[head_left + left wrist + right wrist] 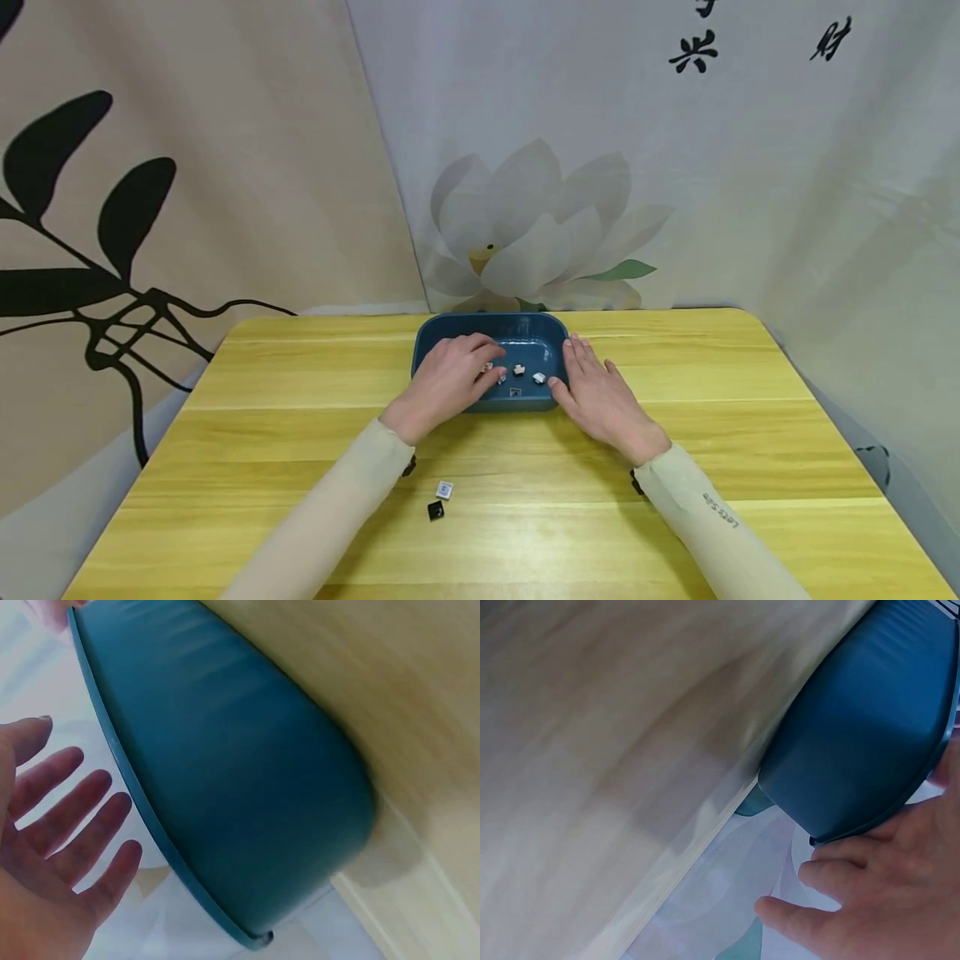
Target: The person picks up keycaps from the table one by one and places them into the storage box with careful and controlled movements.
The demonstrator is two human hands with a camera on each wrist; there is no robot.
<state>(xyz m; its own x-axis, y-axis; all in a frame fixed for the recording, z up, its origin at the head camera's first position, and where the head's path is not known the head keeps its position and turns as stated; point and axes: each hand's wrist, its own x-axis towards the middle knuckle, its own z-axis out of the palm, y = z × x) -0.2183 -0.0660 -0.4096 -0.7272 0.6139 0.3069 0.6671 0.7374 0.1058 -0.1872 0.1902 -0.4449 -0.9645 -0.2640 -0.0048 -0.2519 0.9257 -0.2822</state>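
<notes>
A blue rectangular bin [517, 405] stands at the far side of the table, with several small pale pieces [539, 378] scattered on its floor. Over the bin's left side reaches my left hand [447, 375], its fingers loosely bent above the pieces. In the left wrist view that hand [56, 847] shows spread fingers with nothing between them, beside the bin's rim. My right hand [602, 402] lies along the right rim, fingers extended and thumb near the front corner. Its fingers in the right wrist view reach the rim of the bin [862, 735].
Two small square pieces, one white [445, 490] and one black [436, 510], lie on the wooden table [720, 433] near my left forearm. Behind the table's far edge hangs a printed curtain [540, 117] with a lotus design.
</notes>
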